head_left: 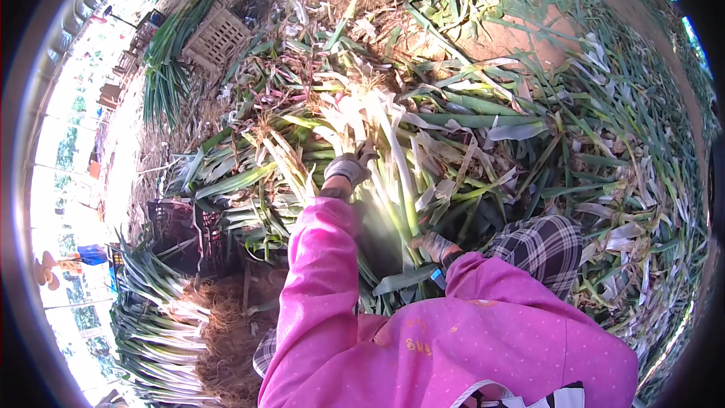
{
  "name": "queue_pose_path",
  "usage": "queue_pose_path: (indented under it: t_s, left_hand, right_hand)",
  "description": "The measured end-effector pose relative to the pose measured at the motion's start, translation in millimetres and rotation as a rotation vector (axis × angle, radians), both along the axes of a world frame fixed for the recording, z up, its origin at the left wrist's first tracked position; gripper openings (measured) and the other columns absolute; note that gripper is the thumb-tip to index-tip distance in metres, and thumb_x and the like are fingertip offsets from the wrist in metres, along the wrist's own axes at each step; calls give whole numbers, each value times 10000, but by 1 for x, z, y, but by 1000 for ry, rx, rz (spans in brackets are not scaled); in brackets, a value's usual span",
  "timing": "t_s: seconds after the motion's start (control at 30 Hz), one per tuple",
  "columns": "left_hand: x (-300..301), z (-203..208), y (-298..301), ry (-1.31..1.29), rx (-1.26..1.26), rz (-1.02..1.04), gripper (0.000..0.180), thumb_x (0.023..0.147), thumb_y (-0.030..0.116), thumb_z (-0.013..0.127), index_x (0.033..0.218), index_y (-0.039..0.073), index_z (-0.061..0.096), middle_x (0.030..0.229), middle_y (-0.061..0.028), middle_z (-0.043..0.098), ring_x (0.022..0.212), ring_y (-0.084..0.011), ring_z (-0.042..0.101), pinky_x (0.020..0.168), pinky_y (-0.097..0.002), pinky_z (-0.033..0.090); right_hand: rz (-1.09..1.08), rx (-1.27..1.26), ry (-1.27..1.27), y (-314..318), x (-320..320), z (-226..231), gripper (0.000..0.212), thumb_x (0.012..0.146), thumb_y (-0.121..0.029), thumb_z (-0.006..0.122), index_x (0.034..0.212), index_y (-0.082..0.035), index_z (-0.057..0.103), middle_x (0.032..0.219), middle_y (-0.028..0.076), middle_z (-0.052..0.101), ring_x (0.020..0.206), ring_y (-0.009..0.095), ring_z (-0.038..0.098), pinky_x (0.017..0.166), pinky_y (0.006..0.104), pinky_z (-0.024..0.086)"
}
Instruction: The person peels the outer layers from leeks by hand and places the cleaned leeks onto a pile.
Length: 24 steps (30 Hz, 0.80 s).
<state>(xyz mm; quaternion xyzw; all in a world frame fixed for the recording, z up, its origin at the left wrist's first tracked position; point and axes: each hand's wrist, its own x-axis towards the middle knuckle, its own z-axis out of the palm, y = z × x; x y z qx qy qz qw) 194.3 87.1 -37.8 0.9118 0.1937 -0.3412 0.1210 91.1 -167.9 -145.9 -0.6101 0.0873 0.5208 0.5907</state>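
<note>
Long green onions (402,174) with white stems and tangled roots lie in front of me, their leaves toward my body. My left hand (349,168), in a grey work glove, is by the white stems with its fingers partly apart. Lower and to the right, my gloved right hand (433,245) closes around the green part of the stalks. Strong sunlight washes out the root ends. Peeled leaves and other stalks surround both hands.
Roots and white stems of a neat onion pile (162,340) show at the lower left. Beside it stands a dark plastic crate (174,228). A beige crate (217,36) lies at the upper left near green leaves. Leaf scraps (604,181) cover the ground on the right.
</note>
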Motion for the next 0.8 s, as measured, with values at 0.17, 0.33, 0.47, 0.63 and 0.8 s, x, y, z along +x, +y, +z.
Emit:
queue_pose_path:
  t_s: [0.17, 0.33, 0.47, 0.63, 0.8]
  left_hand:
    - [-112, -26, 65, -689, -428, 588, 442, 622, 238, 649, 997, 31, 540, 790, -137, 598, 709, -226, 574, 671, -337, 447]
    - [-207, 33, 27, -399, -128, 421, 480, 675, 330, 590, 1057, 57, 489, 879, -200, 587, 819, -349, 569, 722, -410, 450]
    - [-306, 24, -12, -430, -348, 631, 423, 659, 148, 648, 1048, 35, 524, 867, -119, 610, 735, -159, 560, 673, -277, 450]
    - [-320, 18, -52, -248, -249, 530, 499, 649, 279, 652, 1068, 59, 495, 872, -136, 598, 780, -288, 588, 697, -367, 457]
    - [-287, 26, -39, -303, -211, 502, 517, 628, 316, 653, 1042, 48, 500, 882, -168, 600, 824, -323, 577, 728, -368, 450]
  right_hand:
    - [-67, 498, 7, 33, -9, -48, 382, 625, -46, 599, 1006, -60, 581, 900, 59, 609, 825, 187, 555, 754, 314, 419]
    - [69, 522, -42, 31, 21, 31, 368, 705, -49, 563, 1072, -49, 533, 850, 97, 620, 744, 195, 601, 709, 327, 463]
    - [84, 295, 68, 56, 6, 52, 283, 699, -100, 633, 962, -8, 583, 765, 120, 625, 679, 227, 608, 697, 330, 481]
    - [48, 412, 144, 76, -25, 1, 282, 676, -161, 663, 897, 4, 606, 809, 114, 640, 738, 209, 610, 758, 312, 453]
    - [114, 208, -91, 101, -39, -4, 234, 689, -189, 648, 878, -53, 665, 845, 52, 645, 790, 142, 570, 756, 282, 424]
